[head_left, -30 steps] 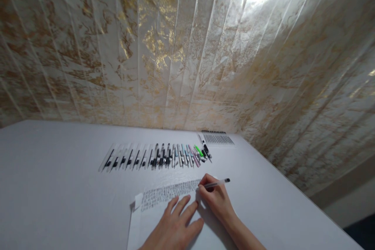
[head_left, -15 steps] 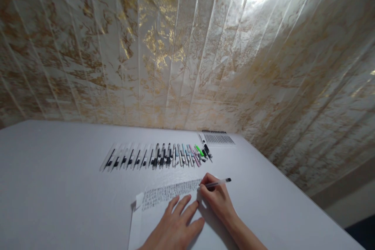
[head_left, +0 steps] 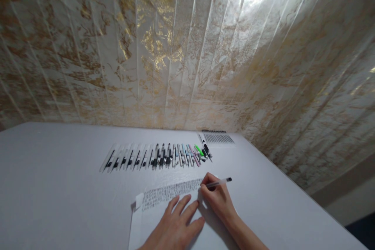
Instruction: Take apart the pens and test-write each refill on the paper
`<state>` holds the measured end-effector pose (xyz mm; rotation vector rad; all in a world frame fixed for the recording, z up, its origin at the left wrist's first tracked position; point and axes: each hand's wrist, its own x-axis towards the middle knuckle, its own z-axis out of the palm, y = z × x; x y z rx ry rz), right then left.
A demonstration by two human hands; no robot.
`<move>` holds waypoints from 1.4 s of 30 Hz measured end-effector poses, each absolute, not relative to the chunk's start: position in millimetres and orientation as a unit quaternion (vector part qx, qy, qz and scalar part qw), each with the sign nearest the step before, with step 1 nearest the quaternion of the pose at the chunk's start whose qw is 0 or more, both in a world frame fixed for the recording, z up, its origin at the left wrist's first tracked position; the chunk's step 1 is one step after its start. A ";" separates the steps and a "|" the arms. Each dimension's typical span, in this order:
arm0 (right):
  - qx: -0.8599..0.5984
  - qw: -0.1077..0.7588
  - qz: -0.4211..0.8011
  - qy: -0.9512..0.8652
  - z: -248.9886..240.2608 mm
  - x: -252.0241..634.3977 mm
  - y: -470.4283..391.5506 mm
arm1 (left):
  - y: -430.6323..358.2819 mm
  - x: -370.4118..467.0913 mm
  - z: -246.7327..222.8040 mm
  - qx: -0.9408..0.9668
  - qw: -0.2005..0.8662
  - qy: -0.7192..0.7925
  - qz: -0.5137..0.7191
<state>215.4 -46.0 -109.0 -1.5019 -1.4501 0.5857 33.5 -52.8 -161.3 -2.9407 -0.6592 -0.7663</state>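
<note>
My right hand (head_left: pixel 217 198) is closed round a pen (head_left: pixel 219 183) with a clear barrel and a dark end, which points up to the right. The pen's tip is at the right end of the handwritten lines on a white sheet of paper (head_left: pixel 155 220); my fingers partly hide it. Several rows of dark writing cover the top of the sheet. My left hand (head_left: pixel 180 222) lies flat on the paper below the writing, its fingers spread. The sheet's upper left corner is folded or curled.
Beyond the paper, a long row of pens and pen parts (head_left: pixel 137 158) lies on the white table (head_left: pixel 64 187). A green marker (head_left: pixel 199 150) is near its right end. Farther back sits a set of thin dark refills (head_left: pixel 219 139). A gold-patterned curtain (head_left: pixel 158 58) hangs behind the table.
My right hand and the pen have shifted very slightly to the right. My left hand stays in place on the paper.
</note>
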 end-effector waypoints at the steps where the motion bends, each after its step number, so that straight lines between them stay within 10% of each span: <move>1: -0.612 0.468 0.238 -0.591 -108.9 215.5 -46.3 | -52.4 33.1 -161.1 -0.945 0.018 -0.212 -0.249; 16: -0.604 0.508 0.267 -0.553 -104.2 217.2 -47.9 | -48.7 32.2 -165.2 -0.939 -0.024 -0.194 -0.283; 25: -0.509 0.568 0.310 -0.567 -61.8 209.6 -43.6 | -27.9 16.2 -83.6 -0.536 -0.631 -0.349 -0.440; 30: -0.448 0.436 0.371 -0.686 -27.0 173.2 -53.1 | -16.3 14.3 -78.9 -0.423 -0.713 -0.299 -0.472; 42: -0.390 0.490 0.187 -0.757 -31.9 151.3 -51.5 | -6.1 3.9 -55.2 -0.240 -0.791 -0.234 -0.512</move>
